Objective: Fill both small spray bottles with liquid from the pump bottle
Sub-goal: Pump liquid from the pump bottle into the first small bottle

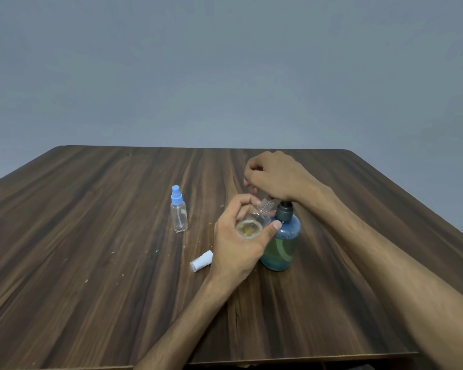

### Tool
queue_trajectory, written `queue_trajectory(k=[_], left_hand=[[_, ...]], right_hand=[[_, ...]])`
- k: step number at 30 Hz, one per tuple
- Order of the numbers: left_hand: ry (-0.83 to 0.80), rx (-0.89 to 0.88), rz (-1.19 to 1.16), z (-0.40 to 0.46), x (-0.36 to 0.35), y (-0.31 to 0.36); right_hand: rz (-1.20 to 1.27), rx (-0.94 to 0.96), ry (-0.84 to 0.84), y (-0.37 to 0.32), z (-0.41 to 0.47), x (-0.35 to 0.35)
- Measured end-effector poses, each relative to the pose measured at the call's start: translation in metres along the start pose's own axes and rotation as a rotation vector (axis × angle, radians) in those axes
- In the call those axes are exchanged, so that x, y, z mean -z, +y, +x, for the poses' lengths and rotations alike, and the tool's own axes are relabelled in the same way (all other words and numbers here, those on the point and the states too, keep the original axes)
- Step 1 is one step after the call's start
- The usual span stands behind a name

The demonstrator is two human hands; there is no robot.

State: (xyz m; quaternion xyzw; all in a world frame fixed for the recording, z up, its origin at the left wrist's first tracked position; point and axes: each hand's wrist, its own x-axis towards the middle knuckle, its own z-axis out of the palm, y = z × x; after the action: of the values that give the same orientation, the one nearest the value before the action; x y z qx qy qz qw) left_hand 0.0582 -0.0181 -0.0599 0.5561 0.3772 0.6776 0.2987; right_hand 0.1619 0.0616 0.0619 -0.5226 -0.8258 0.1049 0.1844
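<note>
My left hand [238, 244] grips a clear small spray bottle [254, 220] with its cap off, tilted so its threaded neck points up toward the pump. A little yellowish liquid lies at its bottom. My right hand [275, 177] rests on top of the pump head of the blue-green pump bottle [281, 244], fingers curled downward over it; the spout is hidden under the hand. A second small spray bottle [179, 210], clear with a blue spray cap, stands upright to the left. A white spray cap [201, 260] lies on its side near my left wrist.
The dark wooden table [91, 236] carries small pale crumbs left of centre. Its far edge meets a plain grey wall; the near edge runs along the bottom of the view.
</note>
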Motion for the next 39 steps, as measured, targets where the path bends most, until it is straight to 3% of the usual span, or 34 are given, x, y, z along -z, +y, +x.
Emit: queue_trajectory(k=[7, 11, 39], left_hand=[[0.003, -0.014, 0.034, 0.0001, 0.0006, 0.0008], [0.005, -0.005, 0.036, 0.0016, 0.0011, 0.0006], [0.005, -0.008, 0.044, 0.0006, 0.0006, -0.0035]], right_hand=[[-0.004, 0.006, 0.021, 0.0001, 0.0018, 0.0018], [-0.041, -0.003, -0.055, -0.0006, 0.0001, -0.0052], [-0.07, 0.006, -0.009, -0.0019, -0.0014, -0.0007]])
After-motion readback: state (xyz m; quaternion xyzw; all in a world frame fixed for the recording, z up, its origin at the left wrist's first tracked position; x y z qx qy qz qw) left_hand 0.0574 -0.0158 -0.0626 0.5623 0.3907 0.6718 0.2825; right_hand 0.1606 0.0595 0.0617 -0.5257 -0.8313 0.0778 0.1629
